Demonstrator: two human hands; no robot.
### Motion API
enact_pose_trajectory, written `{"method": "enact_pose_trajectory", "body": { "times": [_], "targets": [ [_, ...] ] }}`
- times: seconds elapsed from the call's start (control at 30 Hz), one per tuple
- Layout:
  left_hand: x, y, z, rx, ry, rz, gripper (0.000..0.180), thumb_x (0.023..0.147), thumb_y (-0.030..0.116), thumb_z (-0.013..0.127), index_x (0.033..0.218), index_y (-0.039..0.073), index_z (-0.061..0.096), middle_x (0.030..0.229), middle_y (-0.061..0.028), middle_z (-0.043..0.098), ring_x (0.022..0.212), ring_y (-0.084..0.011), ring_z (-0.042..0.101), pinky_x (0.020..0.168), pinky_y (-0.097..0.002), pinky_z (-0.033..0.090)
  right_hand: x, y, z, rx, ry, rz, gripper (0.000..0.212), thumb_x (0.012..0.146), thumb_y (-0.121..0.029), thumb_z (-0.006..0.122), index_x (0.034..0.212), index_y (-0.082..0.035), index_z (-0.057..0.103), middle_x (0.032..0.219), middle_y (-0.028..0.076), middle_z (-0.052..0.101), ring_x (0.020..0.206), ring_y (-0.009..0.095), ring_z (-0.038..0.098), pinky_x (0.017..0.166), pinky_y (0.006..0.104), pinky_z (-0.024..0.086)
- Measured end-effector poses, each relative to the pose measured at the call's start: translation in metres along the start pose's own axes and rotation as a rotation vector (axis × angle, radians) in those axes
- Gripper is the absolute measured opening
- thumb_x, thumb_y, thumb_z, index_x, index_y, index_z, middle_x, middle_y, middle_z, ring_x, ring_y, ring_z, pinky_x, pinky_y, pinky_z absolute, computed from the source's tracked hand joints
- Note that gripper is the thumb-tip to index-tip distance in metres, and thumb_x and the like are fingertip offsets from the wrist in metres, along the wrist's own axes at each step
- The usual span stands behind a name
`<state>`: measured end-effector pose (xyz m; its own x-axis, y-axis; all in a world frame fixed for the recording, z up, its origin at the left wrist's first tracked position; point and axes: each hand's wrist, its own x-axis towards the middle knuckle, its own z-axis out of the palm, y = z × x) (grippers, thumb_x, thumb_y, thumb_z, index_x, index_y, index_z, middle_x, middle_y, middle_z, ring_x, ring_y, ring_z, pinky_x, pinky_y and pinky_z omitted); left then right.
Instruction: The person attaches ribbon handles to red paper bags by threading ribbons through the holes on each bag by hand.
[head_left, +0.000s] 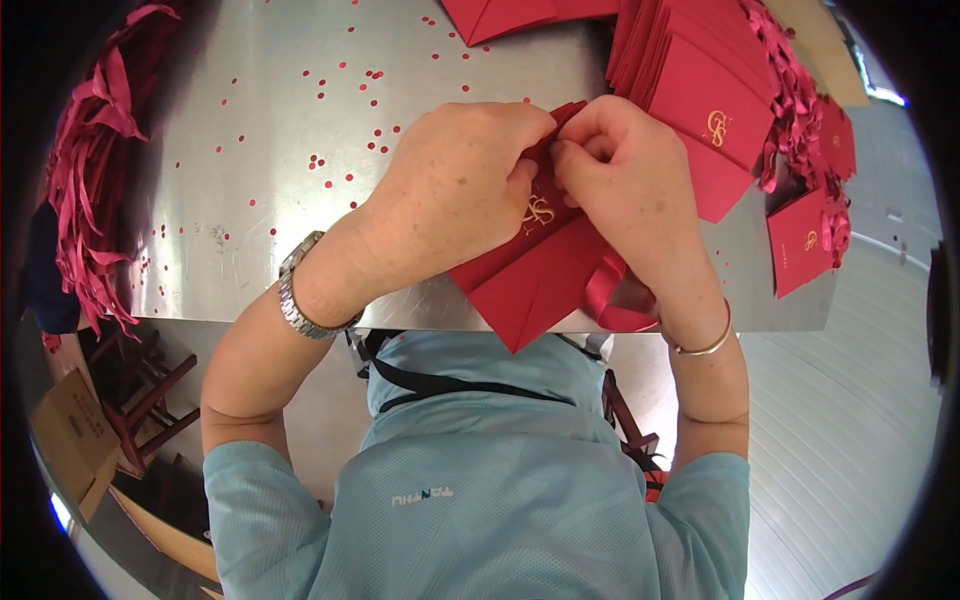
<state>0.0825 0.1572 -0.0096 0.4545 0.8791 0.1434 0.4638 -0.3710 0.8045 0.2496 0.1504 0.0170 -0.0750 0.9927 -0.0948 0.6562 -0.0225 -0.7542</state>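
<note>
A flat red paper bag [519,301] with a gold emblem lies at the table's near edge, its folded bottom toward me and partly past the edge. My left hand [455,185] is closed, with thumb and index finger pinching the bag near its upper edge. Opposite it, my right hand [635,170] is closed in a pinch at the same upper edge; its fingertips hide what lies between them. A glossy red ribbon [604,300] curls in a loop below my right wrist, beside the bag. My hands cover much of the bag's upper part.
A fanned stack of red bags [700,100] with ribbons [790,80] lies at the far right of the metal table [250,200]. Another bag [800,245] sits near the right edge. Ribbons [95,180] hang over the left edge. Small red paper dots are scattered about.
</note>
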Motion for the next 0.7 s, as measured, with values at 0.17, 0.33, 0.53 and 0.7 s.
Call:
{"method": "enact_pose_trajectory", "body": {
  "times": [0.17,0.33,0.53,0.7],
  "targets": [
    [0.001,-0.003,0.002,-0.021,0.030,0.044,0.008,0.081,0.002,0.054,0.084,0.000,0.061,0.076,-0.0191,0.063,0.072,-0.0399,0.061,0.063,-0.0479,0.049,0.002,0.002,0.003,-0.048,0.008,-0.035,0.013,0.079,-0.010,0.062,0.085,0.002,0.063,0.075,0.017,0.067,0.070,0.032,0.067,0.065,0.0380,0.054],
    [0.002,-0.003,-0.004,-0.083,-0.019,0.013,0.024,0.084,0.000,0.058,0.106,-0.004,0.065,0.087,-0.0138,0.070,0.077,-0.0230,0.067,0.070,-0.0312,0.053,0.003,-0.001,-0.005,0.174,-0.087,0.056,0.022,0.081,-0.009,0.067,0.099,0.001,0.059,0.075,0.016,0.068,0.070,0.032,0.067,0.064,0.0368,0.054],
    [0.012,-0.007,-0.025,-0.523,-0.235,-0.328,0.022,0.090,0.002,0.055,0.108,-0.005,0.066,0.087,-0.0054,0.069,0.080,-0.0121,0.063,0.074,-0.0249,0.051,-0.011,0.004,-0.005,-0.037,-0.045,-0.207,0.026,0.080,-0.007,0.071,0.100,-0.002,0.056,0.074,0.014,0.068,0.067,0.028,0.067,0.061,0.0345,0.052],
    [0.007,-0.010,-0.010,-0.310,-0.144,-0.001,0.013,0.087,-0.001,0.061,0.097,0.000,0.069,0.082,-0.0063,0.070,0.076,-0.0125,0.064,0.069,-0.0262,0.051,-0.018,0.009,-0.009,-0.019,-0.042,-0.245,0.028,0.078,-0.008,0.074,0.101,-0.004,0.057,0.072,0.011,0.067,0.066,0.026,0.067,0.060,0.0337,0.052]
  ]
}}
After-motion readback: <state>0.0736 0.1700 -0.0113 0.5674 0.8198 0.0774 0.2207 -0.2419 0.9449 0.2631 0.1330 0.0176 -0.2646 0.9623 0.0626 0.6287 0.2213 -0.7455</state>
